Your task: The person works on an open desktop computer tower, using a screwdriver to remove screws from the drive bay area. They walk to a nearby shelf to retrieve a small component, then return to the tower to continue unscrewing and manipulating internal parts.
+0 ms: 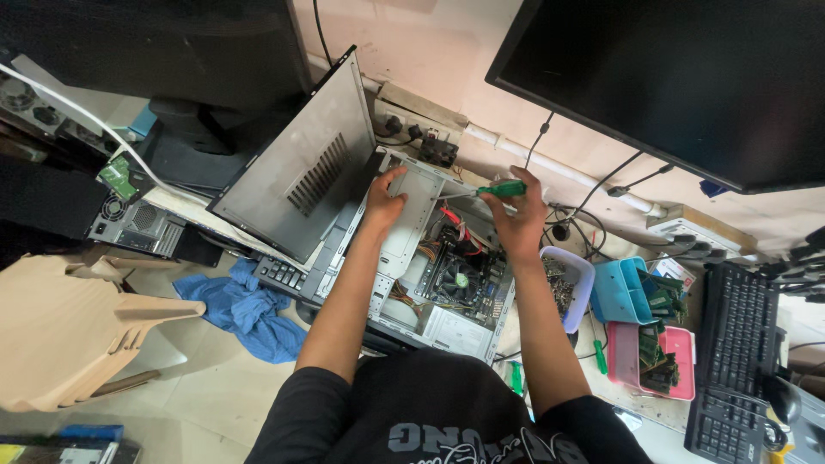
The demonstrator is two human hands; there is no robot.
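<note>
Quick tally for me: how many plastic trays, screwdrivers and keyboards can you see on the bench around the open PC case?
Plastic trays: 3 (white tray, blue tray, pink tray)
Screwdrivers: 3 (green-handled screwdriver in the right hand, two green screwdrivers on the bench)
Keyboards: 2 (black keyboard, second black keyboard)
Total: 8

An open desktop computer case (430, 275) lies on its side at the desk's left edge, motherboard and black cooling fan exposed. A green-handled screwdriver (490, 190) points left, level over the case's far end.
</note>
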